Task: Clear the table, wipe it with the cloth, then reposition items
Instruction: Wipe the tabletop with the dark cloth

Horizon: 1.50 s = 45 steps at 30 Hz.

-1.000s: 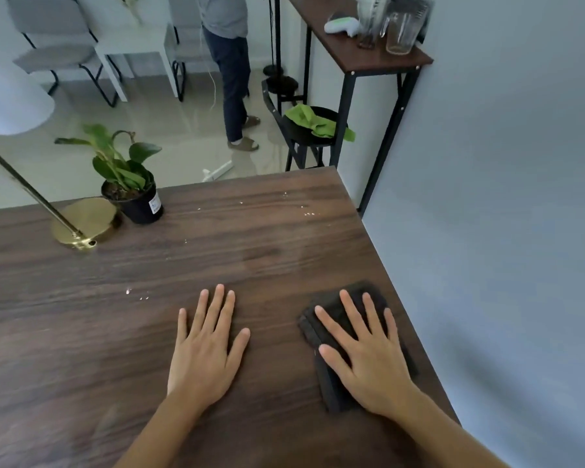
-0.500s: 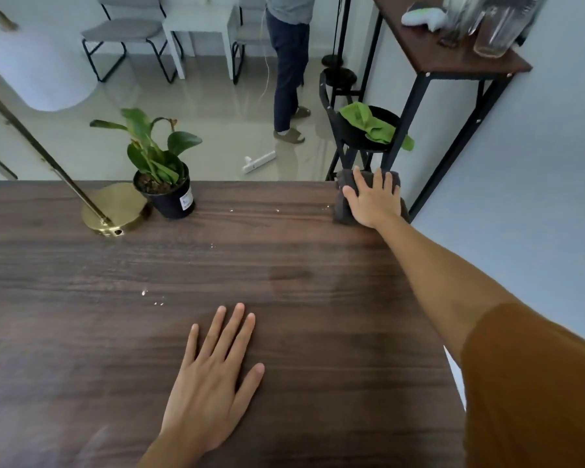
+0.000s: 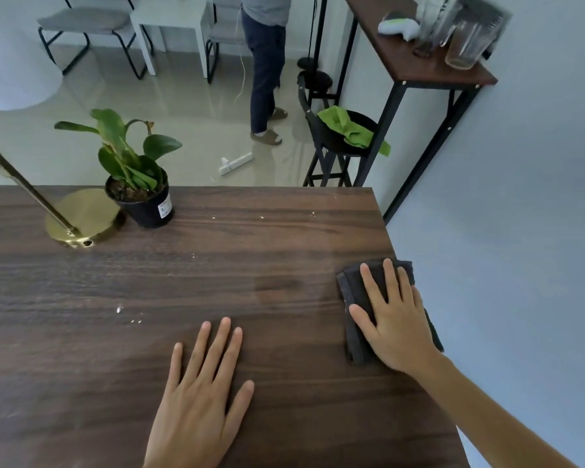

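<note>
A folded dark grey cloth lies on the dark wooden table near its right edge. My right hand presses flat on the cloth, fingers spread. My left hand rests palm down on the bare wood near the front, holding nothing. Small white crumbs lie scattered on the table, some to the left of my left hand and some near the far edge. A potted green plant and a brass lamp base stand at the far left.
Beyond the table a person stands on the pale floor. A black stool with a green cloth sits by a tall side table holding glass jars. A grey wall runs along the right. A white object lies on the floor.
My right hand slid the cloth out to the table's far right corner, then drew it back toward me along the right edge. My left hand stayed flat in place.
</note>
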Each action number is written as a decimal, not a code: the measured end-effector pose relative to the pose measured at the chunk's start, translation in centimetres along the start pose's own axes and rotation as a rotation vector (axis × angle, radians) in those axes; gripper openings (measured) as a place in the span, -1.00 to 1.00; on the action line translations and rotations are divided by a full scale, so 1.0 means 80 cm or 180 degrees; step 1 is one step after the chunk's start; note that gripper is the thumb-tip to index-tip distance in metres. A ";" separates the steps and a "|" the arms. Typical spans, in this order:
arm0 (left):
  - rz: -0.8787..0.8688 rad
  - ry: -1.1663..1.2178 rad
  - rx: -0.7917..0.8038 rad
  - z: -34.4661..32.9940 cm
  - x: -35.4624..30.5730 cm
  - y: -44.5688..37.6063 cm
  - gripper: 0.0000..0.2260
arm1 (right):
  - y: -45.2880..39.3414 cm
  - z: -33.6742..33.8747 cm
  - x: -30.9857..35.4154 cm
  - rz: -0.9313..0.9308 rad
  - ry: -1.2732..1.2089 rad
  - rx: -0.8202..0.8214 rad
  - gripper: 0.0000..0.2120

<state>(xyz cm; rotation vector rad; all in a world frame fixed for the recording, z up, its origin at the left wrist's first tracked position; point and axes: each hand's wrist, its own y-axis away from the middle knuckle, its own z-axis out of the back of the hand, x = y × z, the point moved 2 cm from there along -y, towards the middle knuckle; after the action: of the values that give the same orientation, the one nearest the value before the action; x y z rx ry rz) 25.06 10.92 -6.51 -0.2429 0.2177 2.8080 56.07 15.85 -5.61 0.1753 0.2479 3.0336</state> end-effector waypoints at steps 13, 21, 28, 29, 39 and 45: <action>-0.0019 -0.0114 -0.0005 0.002 -0.003 -0.004 -0.36 | -0.264 0.013 0.253 0.0301 -0.0289 -0.0016 -0.42; 0.0068 -0.0208 0.0106 0.005 -0.001 -0.001 -0.38 | -0.184 0.001 0.231 0.1532 -0.0143 0.0058 -0.48; 0.0024 -0.0091 -0.0024 0.003 -0.007 -0.001 -0.39 | -0.166 0.012 0.057 -0.0307 -0.0035 -0.0037 -0.38; 0.0031 -0.0085 -0.0054 0.003 -0.007 -0.002 -0.40 | -0.182 0.016 0.068 -0.0486 -0.0084 -0.0035 -0.38; 0.0036 -0.0037 0.0049 0.009 -0.005 -0.002 -0.39 | -0.269 0.006 0.326 0.0993 -0.0044 0.0104 -0.49; 0.0009 0.0041 0.0255 0.014 0.000 0.002 -0.43 | -0.228 0.002 0.286 0.1291 -0.0001 0.0196 -0.51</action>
<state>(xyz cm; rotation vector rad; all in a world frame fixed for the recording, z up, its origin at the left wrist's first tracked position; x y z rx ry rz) 24.83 10.95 -5.42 -0.2421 0.3330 2.7937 34.93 36.09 -6.07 0.2595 0.3438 3.4290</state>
